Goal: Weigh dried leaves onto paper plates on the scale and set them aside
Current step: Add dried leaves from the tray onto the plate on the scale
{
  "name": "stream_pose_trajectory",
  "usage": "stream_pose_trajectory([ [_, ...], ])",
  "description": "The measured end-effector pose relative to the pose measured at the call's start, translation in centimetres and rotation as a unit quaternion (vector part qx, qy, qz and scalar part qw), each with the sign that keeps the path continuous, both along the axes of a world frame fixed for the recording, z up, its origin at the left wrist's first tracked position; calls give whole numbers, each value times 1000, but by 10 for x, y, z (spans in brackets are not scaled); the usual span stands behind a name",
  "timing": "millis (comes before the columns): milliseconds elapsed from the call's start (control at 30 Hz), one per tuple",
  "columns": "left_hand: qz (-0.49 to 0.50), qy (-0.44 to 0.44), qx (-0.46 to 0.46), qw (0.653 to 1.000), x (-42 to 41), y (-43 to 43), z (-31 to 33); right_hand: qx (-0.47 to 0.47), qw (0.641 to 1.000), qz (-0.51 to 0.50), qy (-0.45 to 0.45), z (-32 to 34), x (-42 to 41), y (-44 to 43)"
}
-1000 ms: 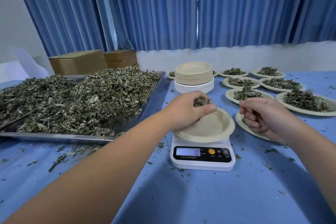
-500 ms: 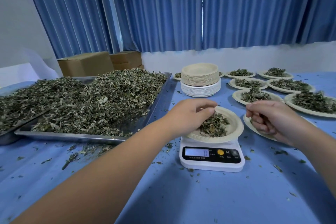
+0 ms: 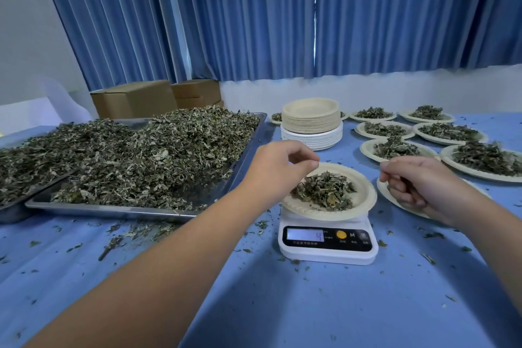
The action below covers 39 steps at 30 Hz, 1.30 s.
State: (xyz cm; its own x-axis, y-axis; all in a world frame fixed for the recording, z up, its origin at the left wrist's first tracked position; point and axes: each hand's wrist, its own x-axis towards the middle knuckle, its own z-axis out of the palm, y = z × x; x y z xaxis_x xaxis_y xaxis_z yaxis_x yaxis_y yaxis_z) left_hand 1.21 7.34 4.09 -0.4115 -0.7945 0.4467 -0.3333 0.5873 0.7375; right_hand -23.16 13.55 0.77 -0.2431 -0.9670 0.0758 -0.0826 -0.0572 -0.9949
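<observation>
**Handful released onto the weighing plate**
The dried leaves [image 3: 324, 189] carried a second earlier by the left grip [image 3: 278, 167] lay heaped on the paper plate [image 3: 364, 198] atop the scale [image 3: 327, 248], ready for reading. That grip hovered just above, fingertips together, seemingly empty. The right grip [image 3: 418, 181] hung curled nearby, contents unclear.

Leaf-heaped paper plate [image 3: 364, 198] atop scale [image 3: 327, 251].
</observation>
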Motion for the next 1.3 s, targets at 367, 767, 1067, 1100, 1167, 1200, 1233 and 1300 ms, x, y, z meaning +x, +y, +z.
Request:
stream_pose_trajectory([
  [367,164,-208,-119,957,42,-17,7,-9,1000,-2,0,-1,-5,0],
  [767,244,-459,199,831,155,-49,-12,-3,1000,-9,19,0,-2,1],
  [1067,266,-456,106,843,148,-49,-6,6,1000,-18,25,-3,-3,-1],
  [1100,246,-470,136,837,147,-48,-9,7,1000,-18,25,-3,-4,-2],
  [1167,200,-464,171,846,144,-46,-13,9,999,-18,26,-3,-4,-2],
  [1200,186,-447,168,858,141,-45,-14,9,999,-18,25,-3,-4,-2],
  [1233,176,-427,160,872,138,-44,-14,8,1000,-18,24,-3,-5,-2],
  [1300,162,-391,156,892,131,-42,-13,7,1000,-16,24,-4,-4,-2],
])
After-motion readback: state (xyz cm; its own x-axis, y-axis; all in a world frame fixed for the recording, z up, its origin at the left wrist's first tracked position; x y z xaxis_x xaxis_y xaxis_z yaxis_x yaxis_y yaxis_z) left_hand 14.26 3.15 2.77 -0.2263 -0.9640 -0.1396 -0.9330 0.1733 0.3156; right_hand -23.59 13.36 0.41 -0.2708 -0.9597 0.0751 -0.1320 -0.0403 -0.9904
